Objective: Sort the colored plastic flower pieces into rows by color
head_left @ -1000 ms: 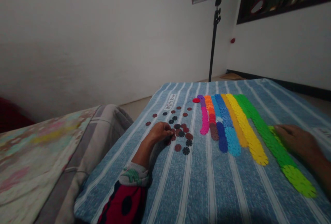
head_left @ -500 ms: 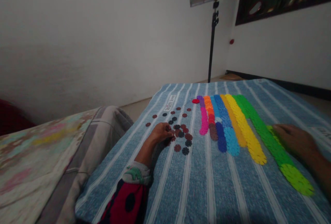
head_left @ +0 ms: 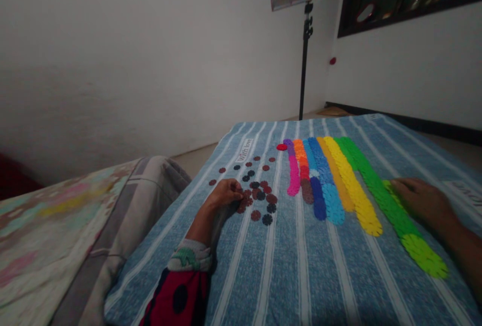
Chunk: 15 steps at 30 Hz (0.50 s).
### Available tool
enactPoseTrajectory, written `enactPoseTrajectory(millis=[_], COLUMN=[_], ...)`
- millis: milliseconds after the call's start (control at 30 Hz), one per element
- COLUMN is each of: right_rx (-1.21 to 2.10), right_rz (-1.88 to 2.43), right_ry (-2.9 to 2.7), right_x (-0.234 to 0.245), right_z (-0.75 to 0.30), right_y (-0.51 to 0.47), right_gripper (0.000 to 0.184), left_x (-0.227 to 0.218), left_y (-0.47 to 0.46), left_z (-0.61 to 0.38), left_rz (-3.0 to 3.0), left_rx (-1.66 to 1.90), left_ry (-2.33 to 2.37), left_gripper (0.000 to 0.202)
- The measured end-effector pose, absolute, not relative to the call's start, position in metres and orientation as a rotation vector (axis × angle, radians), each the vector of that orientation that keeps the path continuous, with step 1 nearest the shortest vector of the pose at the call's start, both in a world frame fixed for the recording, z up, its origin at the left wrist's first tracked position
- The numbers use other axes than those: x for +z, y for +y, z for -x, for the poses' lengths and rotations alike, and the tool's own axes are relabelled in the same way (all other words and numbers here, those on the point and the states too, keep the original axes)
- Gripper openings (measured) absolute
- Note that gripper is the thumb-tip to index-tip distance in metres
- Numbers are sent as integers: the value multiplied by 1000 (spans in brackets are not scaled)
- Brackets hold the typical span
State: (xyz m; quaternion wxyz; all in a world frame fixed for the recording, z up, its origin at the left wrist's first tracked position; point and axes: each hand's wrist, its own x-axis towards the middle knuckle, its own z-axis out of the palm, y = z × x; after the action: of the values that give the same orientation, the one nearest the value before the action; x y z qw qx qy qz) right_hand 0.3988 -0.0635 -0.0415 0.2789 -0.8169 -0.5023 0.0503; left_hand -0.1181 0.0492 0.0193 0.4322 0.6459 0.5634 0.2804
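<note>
My left hand [head_left: 225, 193] is at the left edge of a scatter of brown and black notched discs [head_left: 271, 208], its thumb and fingers pinched on a brown disc [head_left: 241, 206]. More brown discs lie against its fingertips. On the right, my right hand [head_left: 419, 198] rests over a lime-green row of discs [head_left: 393, 194], its fingers together and bent; what is under them is hidden. Between the hands, overlapping discs form long coloured rows, among them a pink row [head_left: 293, 180], a yellow row [head_left: 367, 213] and a green row [head_left: 380, 193].
A blue striped cloth [head_left: 241, 286] covers the surface under the discs. One red disc stack [head_left: 281, 147] sits beyond the scatter. To the left is a patterned, cloth-covered surface [head_left: 56, 235]. A lamp stand [head_left: 303, 70] rises behind the far edge, before the wall.
The view has shifted slightly, so everything sits a little further left. My left hand has drawn back slightly from the scatter, showing more brown discs. My right hand stays by the lime-green row.
</note>
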Motion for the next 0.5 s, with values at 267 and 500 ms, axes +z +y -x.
enactPoseTrajectory(millis=[267, 500], right_rx=[102, 132], right_rz=[2159, 2208], right_ry=[-1379, -1376], right_x=[-41, -37], right_z=[-398, -396], right_y=[-63, -65], right_gripper=[49, 53], left_x=[26, 28], left_y=[40, 42], left_z=[123, 126], left_rz=[-1576, -1711], left_rx=[709, 727], left_ry=[1335, 1464], left_gripper=[22, 16])
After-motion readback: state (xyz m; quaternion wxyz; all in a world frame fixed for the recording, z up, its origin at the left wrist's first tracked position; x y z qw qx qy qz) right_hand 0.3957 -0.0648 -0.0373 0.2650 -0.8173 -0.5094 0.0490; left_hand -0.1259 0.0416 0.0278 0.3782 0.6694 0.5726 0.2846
